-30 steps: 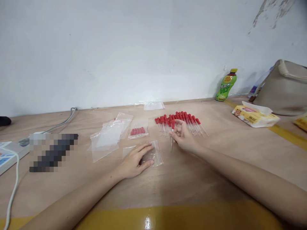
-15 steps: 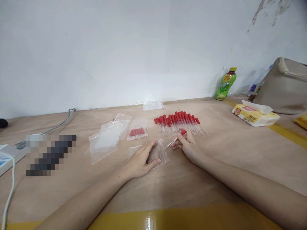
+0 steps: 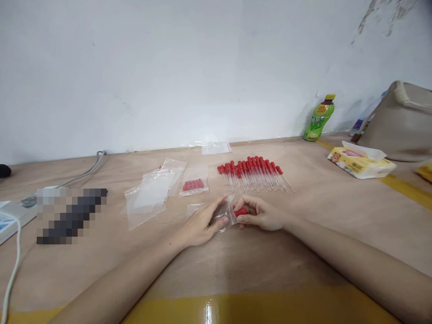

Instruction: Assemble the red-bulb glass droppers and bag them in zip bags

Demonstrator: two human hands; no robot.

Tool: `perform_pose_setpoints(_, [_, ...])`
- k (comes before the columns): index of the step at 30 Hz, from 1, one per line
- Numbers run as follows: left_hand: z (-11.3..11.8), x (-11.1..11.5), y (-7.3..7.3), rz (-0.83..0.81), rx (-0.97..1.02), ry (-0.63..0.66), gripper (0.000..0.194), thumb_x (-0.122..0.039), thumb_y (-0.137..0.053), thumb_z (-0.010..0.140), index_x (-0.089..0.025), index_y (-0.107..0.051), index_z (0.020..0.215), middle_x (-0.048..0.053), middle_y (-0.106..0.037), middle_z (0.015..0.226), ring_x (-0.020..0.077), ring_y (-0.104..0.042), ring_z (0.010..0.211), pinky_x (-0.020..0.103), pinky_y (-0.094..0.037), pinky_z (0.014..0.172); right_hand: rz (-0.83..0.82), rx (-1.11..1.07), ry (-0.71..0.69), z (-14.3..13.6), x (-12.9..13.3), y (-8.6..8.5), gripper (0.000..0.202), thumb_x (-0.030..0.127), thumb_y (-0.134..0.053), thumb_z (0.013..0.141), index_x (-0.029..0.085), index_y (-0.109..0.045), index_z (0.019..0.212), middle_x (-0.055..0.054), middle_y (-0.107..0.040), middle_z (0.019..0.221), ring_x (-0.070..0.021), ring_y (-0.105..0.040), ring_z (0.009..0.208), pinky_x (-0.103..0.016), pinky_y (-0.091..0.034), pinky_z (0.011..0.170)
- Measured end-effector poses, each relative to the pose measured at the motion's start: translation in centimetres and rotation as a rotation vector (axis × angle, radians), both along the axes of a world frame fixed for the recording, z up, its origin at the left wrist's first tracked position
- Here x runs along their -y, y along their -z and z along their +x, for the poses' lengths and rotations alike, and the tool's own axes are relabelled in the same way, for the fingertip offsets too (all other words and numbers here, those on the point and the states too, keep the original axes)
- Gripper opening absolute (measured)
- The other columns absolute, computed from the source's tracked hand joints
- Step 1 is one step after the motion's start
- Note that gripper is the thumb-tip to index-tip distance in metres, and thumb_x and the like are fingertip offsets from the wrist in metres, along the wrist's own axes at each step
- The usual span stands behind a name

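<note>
My left hand [image 3: 204, 225] holds a small clear zip bag [image 3: 232, 210] on the table, its thumb and fingers around the bag's sides. At the bag's right end, my right hand [image 3: 258, 213] pinches the red bulb of a dropper [image 3: 240, 212]; the glass part is hidden in or behind the bag's mouth. Behind my right hand lies a row of several red-topped droppers [image 3: 251, 168]. A filled bag with several red bulbs [image 3: 193, 183] lies beyond my left hand. Flat bags [image 3: 148, 193] overlap to its left.
A green bottle [image 3: 319, 118] stands by the wall, near a yellow tissue pack [image 3: 361, 163] and a grey-beige bag [image 3: 398, 123]. At the left are a white power strip [image 3: 15, 222], cables and a blurred dark object [image 3: 76, 218]. Another clear bag [image 3: 216, 148] lies at the wall.
My right hand has moved left and slightly down, bringing the dropper to the bag's mouth; its glass tube no longer shows. My left hand has shifted only slightly.
</note>
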State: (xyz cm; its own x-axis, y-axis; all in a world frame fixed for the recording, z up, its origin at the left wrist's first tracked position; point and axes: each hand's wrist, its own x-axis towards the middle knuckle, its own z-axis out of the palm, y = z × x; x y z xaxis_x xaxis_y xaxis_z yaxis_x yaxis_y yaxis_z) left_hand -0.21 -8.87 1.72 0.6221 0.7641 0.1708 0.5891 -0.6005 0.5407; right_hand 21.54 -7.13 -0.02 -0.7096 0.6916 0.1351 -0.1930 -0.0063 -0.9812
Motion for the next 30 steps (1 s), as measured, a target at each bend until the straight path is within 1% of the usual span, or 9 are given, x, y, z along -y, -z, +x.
perform_pose_setpoints(2, [0.2, 0.0, -0.2, 0.051, 0.025, -0.004, 0.051, -0.038, -0.042, 0.087, -0.021, -0.026, 0.133, 0.01, -0.044, 0.129, 0.0219, -0.043, 0.116, 0.039, -0.038, 0.095, -0.012, 0.016, -0.002, -0.4, 0.1, 0.0, 0.024, 0.031, -0.064, 0.073, 0.018, -0.048, 0.083, 0.001, -0.057, 0.083, -0.0078, -0.056, 0.073, -0.024, -0.047, 0.067])
perform_pose_setpoints(5, [-0.2, -0.1, -1.1, 0.14, 0.062, -0.045, 0.042, -0.036, -0.044, 0.086, -0.019, -0.04, 0.123, 0.01, -0.052, 0.118, 0.0215, -0.049, 0.108, 0.037, -0.04, 0.091, -0.029, 0.12, 0.071, -0.1, -0.1, -0.2, 0.024, 0.031, -0.067, 0.07, 0.015, -0.052, 0.079, 0.0, -0.061, 0.076, -0.0081, -0.057, 0.073, -0.022, -0.045, 0.069])
perform_pose_setpoints(8, [-1.4, -0.5, -1.9, 0.106, 0.004, 0.042, 0.039, -0.038, -0.05, 0.082, -0.019, -0.048, 0.117, 0.008, -0.055, 0.113, 0.021, -0.052, 0.102, 0.036, -0.042, 0.088, -0.048, 0.269, 0.121, 0.6, -0.7, -0.5, 0.027, 0.035, -0.069, 0.065, 0.012, -0.06, 0.073, -0.001, -0.062, 0.069, -0.0077, -0.056, 0.062, -0.021, -0.045, 0.063])
perform_pose_setpoints(12, [-3.2, -0.6, -1.7, 0.026, -0.096, 0.183, 0.053, -0.042, -0.056, 0.077, -0.023, -0.042, 0.125, 0.007, -0.049, 0.125, 0.0234, -0.045, 0.114, 0.04, -0.037, 0.095, -0.037, 0.365, 0.168, 0.9, -1.0, -0.5, 0.031, 0.04, -0.069, 0.063, 0.012, -0.067, 0.076, 0.0, -0.061, 0.061, -0.0069, -0.052, 0.054, -0.02, -0.043, 0.054])
perform_pose_setpoints(17, [-3.5, 0.0, -1.0, 0.051, -0.103, 0.192, 0.054, -0.04, -0.053, 0.08, -0.023, -0.037, 0.129, 0.008, -0.046, 0.129, 0.0233, -0.041, 0.119, 0.042, -0.034, 0.098, 0.021, 0.376, 0.189, 0.1, -0.3, -0.3, 0.03, 0.038, -0.068, 0.065, 0.013, -0.067, 0.083, 0.004, -0.053, 0.054, -0.0039, -0.042, 0.046, -0.016, -0.035, 0.043])
perform_pose_setpoints(21, [-3.4, 0.2, -1.0, 0.059, -0.118, 0.165, 0.056, -0.042, -0.052, 0.08, -0.024, -0.034, 0.13, 0.007, -0.045, 0.13, 0.0233, -0.041, 0.119, 0.041, -0.035, 0.098, -0.059, 0.322, 0.194, 0.3, 0.1, -0.4, 0.036, 0.034, -0.069, 0.065, 0.014, -0.061, 0.094, 0.001, -0.06, 0.069, -0.0058, -0.051, 0.055, -0.017, -0.041, 0.049])
perform_pose_setpoints(25, [-3.4, 0.2, -0.9, 0.061, -0.119, 0.142, 0.057, -0.043, -0.052, 0.08, -0.024, -0.034, 0.13, 0.007, -0.044, 0.131, 0.0244, -0.041, 0.119, 0.042, -0.035, 0.097, -0.213, 0.233, 0.104, 0.9, 0.2, -0.8, 0.046, 0.035, -0.069, 0.065, 0.015, -0.055, 0.104, -0.007, -0.063, 0.092, -0.0097, -0.06, 0.067, -0.023, -0.049, 0.061])
perform_pose_setpoints(28, [-3.4, 0.2, -0.9, 0.053, -0.103, 0.155, 0.057, -0.042, -0.053, 0.08, -0.023, -0.033, 0.13, 0.007, -0.044, 0.131, 0.0239, -0.042, 0.118, 0.041, -0.035, 0.097, -0.257, 0.203, 0.072, 0.8, 0.3, -0.9, 0.044, 0.034, -0.07, 0.064, 0.013, -0.057, 0.101, -0.009, -0.063, 0.098, -0.012, -0.062, 0.075, -0.025, -0.05, 0.069])
perform_pose_setpoints(30, [-3.3, 0.2, -0.9, 0.051, -0.092, 0.156, 0.057, -0.042, -0.053, 0.08, -0.023, -0.033, 0.13, 0.007, -0.045, 0.13, 0.024, -0.042, 0.118, 0.041, -0.035, 0.097, -0.25, 0.216, 0.134, 0.6, 0.3, -0.8, 0.042, 0.034, -0.07, 0.065, 0.012, -0.059, 0.099, -0.009, -0.065, 0.093, -0.0117, -0.062, 0.074, -0.024, -0.051, 0.069])
